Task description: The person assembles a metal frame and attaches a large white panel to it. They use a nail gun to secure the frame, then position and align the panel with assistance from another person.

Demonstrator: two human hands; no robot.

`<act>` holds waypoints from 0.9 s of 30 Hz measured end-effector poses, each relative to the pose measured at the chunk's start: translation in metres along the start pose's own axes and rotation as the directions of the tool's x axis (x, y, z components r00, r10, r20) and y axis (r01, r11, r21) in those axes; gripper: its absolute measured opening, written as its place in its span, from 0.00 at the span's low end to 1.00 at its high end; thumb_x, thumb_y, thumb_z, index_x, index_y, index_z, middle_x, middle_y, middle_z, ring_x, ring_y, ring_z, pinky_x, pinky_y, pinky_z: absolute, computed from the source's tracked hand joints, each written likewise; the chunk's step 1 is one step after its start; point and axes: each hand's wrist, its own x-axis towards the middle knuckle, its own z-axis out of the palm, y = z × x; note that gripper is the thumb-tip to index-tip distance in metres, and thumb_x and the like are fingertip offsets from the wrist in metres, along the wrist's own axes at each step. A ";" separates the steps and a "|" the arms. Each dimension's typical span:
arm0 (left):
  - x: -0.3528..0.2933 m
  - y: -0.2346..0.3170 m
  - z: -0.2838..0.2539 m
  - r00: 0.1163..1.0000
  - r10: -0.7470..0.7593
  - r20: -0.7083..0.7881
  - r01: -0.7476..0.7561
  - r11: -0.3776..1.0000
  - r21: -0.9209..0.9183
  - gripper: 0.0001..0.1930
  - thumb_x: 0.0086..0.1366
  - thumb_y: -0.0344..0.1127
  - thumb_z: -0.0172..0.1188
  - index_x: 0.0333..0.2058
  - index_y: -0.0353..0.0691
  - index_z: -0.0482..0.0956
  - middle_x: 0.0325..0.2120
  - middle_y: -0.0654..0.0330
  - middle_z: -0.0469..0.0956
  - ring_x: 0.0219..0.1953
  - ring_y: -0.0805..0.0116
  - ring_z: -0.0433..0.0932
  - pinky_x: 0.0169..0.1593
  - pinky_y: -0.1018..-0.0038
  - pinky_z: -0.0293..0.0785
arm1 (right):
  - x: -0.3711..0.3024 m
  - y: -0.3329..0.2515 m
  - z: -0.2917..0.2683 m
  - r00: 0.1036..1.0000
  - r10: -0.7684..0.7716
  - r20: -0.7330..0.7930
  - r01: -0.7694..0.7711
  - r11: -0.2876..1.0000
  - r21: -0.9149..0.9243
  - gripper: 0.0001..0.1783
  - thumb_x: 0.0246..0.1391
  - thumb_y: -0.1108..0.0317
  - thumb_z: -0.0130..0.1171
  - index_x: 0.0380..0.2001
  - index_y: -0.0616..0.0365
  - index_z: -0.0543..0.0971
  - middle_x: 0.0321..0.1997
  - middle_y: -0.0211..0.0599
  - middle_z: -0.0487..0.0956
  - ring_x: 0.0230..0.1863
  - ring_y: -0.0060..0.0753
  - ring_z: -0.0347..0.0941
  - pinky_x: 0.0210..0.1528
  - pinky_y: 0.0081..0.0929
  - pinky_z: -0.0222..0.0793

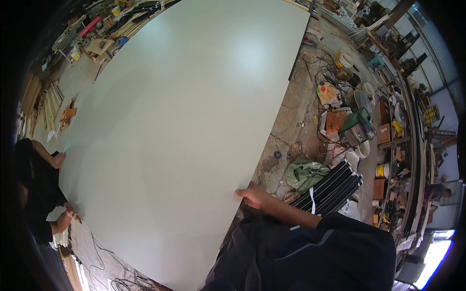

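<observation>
A large, smooth off-white panel fills the middle of the head view, from the top rim to the bottom. My right hand grips its right-hand edge, with the thumb on the upper face; the fingers are mostly hidden below the edge. My bare right forearm comes out of a dark short sleeve. My left hand is not visible. Across the panel, a person in dark clothing has one hand at the left edge and another hand lower along it.
On the floor to the right lie a bundle of black strips, a green sack, a green machine and tangled cables. Cluttered shelves line the right side. Long wooden strips lie at the left; more cable coils at the bottom.
</observation>
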 end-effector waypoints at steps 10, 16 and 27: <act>-0.023 0.101 0.018 0.869 -0.189 0.458 0.493 0.240 -0.836 0.30 0.74 0.58 0.45 0.62 0.40 0.68 0.54 0.52 0.72 0.53 0.52 0.72 0.55 0.53 0.70 | 0.033 -0.064 -0.034 0.983 -0.159 0.088 0.157 0.987 0.028 0.28 0.60 0.67 0.63 0.62 0.61 0.70 0.59 0.40 0.78 0.60 0.38 0.74 0.63 0.41 0.69; -0.044 0.221 0.012 0.754 0.018 0.656 0.649 -0.171 -0.741 0.34 0.72 0.62 0.45 0.65 0.42 0.64 0.61 0.54 0.68 0.61 0.51 0.67 0.61 0.52 0.66 | 0.049 -0.103 -0.065 0.973 -0.228 0.036 0.222 0.967 0.128 0.27 0.70 0.51 0.48 0.62 0.60 0.70 0.59 0.41 0.78 0.58 0.40 0.75 0.59 0.43 0.70; -0.091 0.463 0.090 0.606 0.496 0.622 0.772 -0.177 -0.610 0.40 0.70 0.70 0.37 0.68 0.47 0.61 0.64 0.57 0.66 0.65 0.52 0.63 0.66 0.52 0.61 | 0.031 -0.102 -0.224 0.966 0.011 -0.258 -0.042 0.992 -0.116 0.30 0.69 0.47 0.48 0.58 0.63 0.71 0.49 0.53 0.82 0.44 0.47 0.82 0.48 0.43 0.76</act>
